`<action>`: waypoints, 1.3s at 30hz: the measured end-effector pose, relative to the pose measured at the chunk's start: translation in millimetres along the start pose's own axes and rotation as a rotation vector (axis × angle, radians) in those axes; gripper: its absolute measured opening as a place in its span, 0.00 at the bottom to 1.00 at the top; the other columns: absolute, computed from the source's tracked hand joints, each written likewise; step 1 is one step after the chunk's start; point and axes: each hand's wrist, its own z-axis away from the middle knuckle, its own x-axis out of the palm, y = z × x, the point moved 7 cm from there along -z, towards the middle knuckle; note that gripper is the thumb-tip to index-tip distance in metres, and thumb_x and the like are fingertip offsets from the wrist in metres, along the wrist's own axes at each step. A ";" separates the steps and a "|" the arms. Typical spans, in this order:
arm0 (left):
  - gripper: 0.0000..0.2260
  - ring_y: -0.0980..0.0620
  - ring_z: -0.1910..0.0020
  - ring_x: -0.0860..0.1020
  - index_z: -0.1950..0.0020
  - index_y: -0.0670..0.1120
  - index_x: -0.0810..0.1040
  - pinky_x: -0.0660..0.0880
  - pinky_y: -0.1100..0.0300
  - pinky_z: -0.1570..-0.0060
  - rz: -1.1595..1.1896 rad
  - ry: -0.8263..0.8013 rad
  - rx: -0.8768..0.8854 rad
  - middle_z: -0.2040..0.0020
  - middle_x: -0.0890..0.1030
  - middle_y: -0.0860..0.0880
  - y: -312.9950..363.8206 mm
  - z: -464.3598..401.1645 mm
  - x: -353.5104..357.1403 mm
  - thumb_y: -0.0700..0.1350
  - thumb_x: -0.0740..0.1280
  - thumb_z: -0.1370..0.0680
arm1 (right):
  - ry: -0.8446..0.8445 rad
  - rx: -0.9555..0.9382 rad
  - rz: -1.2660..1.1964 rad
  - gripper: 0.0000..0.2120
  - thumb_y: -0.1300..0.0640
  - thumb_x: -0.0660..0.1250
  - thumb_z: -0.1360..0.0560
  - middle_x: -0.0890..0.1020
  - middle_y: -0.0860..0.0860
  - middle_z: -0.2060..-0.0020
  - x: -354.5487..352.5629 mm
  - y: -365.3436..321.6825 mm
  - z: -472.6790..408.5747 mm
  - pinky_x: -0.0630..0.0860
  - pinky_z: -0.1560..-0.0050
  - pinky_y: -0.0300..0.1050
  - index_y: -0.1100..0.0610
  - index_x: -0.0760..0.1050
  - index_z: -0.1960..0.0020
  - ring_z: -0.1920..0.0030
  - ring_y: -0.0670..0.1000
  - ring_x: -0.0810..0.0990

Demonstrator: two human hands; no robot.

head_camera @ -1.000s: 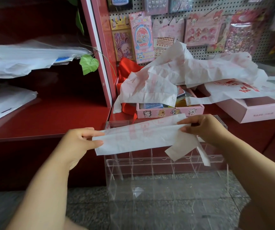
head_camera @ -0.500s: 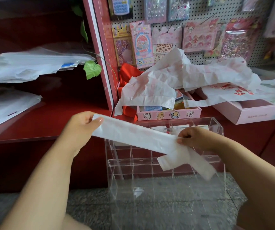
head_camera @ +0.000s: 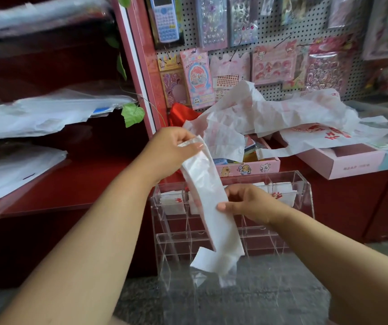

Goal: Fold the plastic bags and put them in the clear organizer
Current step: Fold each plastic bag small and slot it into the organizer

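A white plastic bag (head_camera: 208, 207), folded into a long narrow strip, hangs almost upright in front of the clear organizer (head_camera: 304, 191). My left hand (head_camera: 172, 152) pinches the strip's top end. My right hand (head_camera: 244, 202) pinches its right edge about halfway down. The bag's handles dangle loose at the bottom. Folded white bags (head_camera: 279, 192) with red print sit in the organizer's back compartments. A heap of crumpled white bags (head_camera: 270, 116) with red print lies behind, over the pink boxes.
A pink box (head_camera: 247, 168) of small goods stands right behind the organizer, a larger pink box (head_camera: 343, 163) to its right. A red shelf (head_camera: 75, 184) on the left carries plastic-wrapped stacks. A pegboard (head_camera: 270, 43) with sticker packs fills the back. Grey stone floor lies below.
The strip swung from lying level to hanging nearly upright: my left hand rose with its end, my right hand dropped and moved left along it. The view tilted up.
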 end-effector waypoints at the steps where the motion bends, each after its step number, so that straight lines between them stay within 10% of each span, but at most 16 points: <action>1: 0.01 0.58 0.66 0.76 0.55 0.45 0.81 0.73 0.65 0.64 0.065 0.024 -0.003 0.63 0.80 0.50 2.7 -0.9 0.0 0.40 0.71 0.24 | 0.030 -0.013 -0.032 0.08 0.58 0.72 0.27 0.86 0.52 0.54 -0.3 -2.9 0.6 0.81 0.48 0.45 0.63 0.79 0.53 0.51 0.52 0.85; 7: 0.19 0.53 0.64 0.81 0.40 0.43 0.75 0.78 0.59 0.67 0.796 0.153 -0.373 0.58 0.84 0.48 -33.3 17.0 31.6 0.42 0.74 0.29 | 0.168 -0.083 -0.218 0.09 0.61 0.71 0.26 0.86 0.55 0.53 -12.1 -13.7 1.4 0.79 0.52 0.43 0.65 0.80 0.49 0.53 0.52 0.85; 14: 0.03 0.46 0.52 0.84 0.53 0.47 0.83 0.80 0.49 0.48 0.541 0.106 -0.348 0.54 0.86 0.47 -45.1 28.2 63.2 0.42 0.69 0.22 | 0.286 -0.096 -0.141 0.06 0.57 0.72 0.26 0.86 0.51 0.58 -16.9 -14.4 3.5 0.80 0.56 0.42 0.60 0.81 0.55 0.57 0.50 0.85; 24: 0.11 0.58 0.70 0.78 0.65 0.47 0.81 0.76 0.59 0.63 0.372 0.282 -0.199 0.70 0.82 0.54 -28.5 9.6 33.5 0.43 0.71 0.23 | 0.177 0.023 -0.145 0.08 0.59 0.72 0.27 0.86 0.52 0.55 -5.7 -3.0 6.9 0.82 0.54 0.41 0.62 0.81 0.51 0.54 0.50 0.86; 39: 0.05 0.47 0.52 0.84 0.50 0.43 0.84 0.80 0.58 0.49 0.602 0.061 -0.353 0.54 0.86 0.45 -59.2 55.7 69.3 0.38 0.68 0.22 | 0.306 -0.117 -0.291 0.05 0.60 0.70 0.25 0.85 0.54 0.61 -4.8 -22.6 2.5 0.80 0.56 0.45 0.62 0.80 0.58 0.60 0.51 0.83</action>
